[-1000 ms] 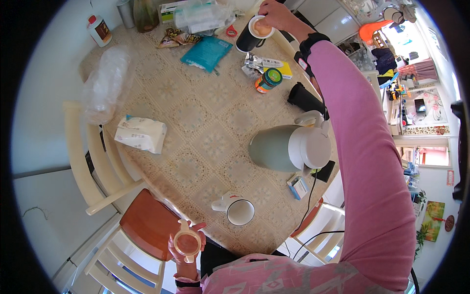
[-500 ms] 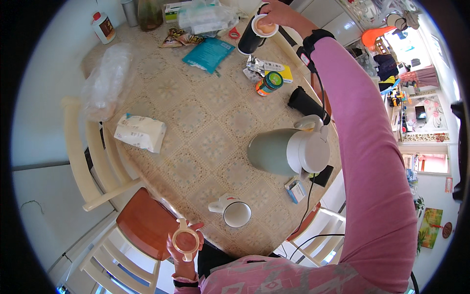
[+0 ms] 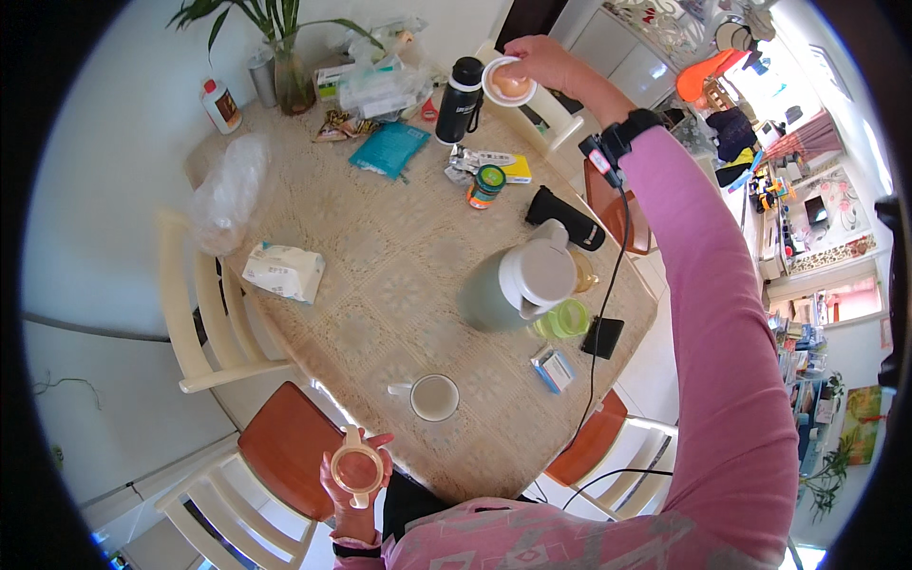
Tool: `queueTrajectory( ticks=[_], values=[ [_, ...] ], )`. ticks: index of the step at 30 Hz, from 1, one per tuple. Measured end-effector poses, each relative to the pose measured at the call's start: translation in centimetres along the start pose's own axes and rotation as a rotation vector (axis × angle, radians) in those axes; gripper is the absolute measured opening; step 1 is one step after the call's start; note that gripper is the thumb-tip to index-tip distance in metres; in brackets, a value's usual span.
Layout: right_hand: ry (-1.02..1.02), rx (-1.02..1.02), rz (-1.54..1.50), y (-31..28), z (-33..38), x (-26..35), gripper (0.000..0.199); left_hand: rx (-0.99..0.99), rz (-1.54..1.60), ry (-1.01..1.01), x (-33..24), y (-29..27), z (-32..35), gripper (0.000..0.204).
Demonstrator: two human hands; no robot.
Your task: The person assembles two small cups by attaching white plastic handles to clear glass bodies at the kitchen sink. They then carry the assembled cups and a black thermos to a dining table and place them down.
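Observation:
My left hand (image 3: 334,480), low by the near table edge, holds a pale two-tabbed round tea strainer (image 3: 358,469); skin shows through its middle. My right hand (image 3: 543,63) reaches to the far edge, closed on a white-rimmed round piece (image 3: 491,87), a cup or lid; I cannot tell which. Skin-coloured area fills its opening. Beside it stands a black thermos bottle (image 3: 454,112). A white mug (image 3: 435,399) stands near me, its handle to the left. To its right are a grey-green jug (image 3: 494,294) with a white lid and a light green cup (image 3: 570,319).
A black sleeve-like case (image 3: 565,220), small jar (image 3: 485,187), blue packet (image 3: 390,149) and tissue pack (image 3: 285,273) lie about the table. A small box (image 3: 553,369) and dark flat object (image 3: 602,337) sit at right, beside a hanging cable. Chairs (image 3: 285,446) surround the table.
My right hand has moved the white-rimmed piece off to the right of the thermos, which now shows whole. The view has shifted, revealing the green cup. My left hand still holds the strainer.

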State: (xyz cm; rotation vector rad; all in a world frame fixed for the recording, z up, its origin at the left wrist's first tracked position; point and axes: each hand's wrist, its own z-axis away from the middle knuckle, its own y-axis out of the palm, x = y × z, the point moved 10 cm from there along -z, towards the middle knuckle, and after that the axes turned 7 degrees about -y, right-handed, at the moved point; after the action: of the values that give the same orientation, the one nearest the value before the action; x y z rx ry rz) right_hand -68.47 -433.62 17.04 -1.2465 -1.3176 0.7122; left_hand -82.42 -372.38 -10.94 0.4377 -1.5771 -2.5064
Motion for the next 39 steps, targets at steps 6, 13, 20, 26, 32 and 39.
queueTrajectory(
  ticks=[6,13,20,26,32,39],
  values=[
    [0.295,-0.102,-0.587,-4.1,12.7,6.1,0.034,0.093,-0.100,0.019,1.4,3.9,2.6,0.077],
    [0.308,-0.135,-1.478,-2.8,31.4,13.2,0.037,0.102,-0.179,-0.034,5.2,8.5,5.1,0.074],
    [0.798,-0.248,-1.867,10.7,52.4,16.1,0.047,0.100,-0.197,-0.150,10.3,8.3,6.1,0.078],
    [0.525,-0.128,-1.945,13.0,54.4,24.5,0.051,0.267,-0.093,-0.306,14.1,9.8,4.1,0.081],
    [0.370,-0.205,-1.457,10.7,52.5,25.2,0.049,0.253,-0.104,-0.329,16.6,10.6,3.9,0.079],
    [0.723,-0.013,-1.480,20.3,56.4,24.6,0.049,0.295,-0.159,-0.272,16.1,10.6,5.6,0.080]
  ],
)
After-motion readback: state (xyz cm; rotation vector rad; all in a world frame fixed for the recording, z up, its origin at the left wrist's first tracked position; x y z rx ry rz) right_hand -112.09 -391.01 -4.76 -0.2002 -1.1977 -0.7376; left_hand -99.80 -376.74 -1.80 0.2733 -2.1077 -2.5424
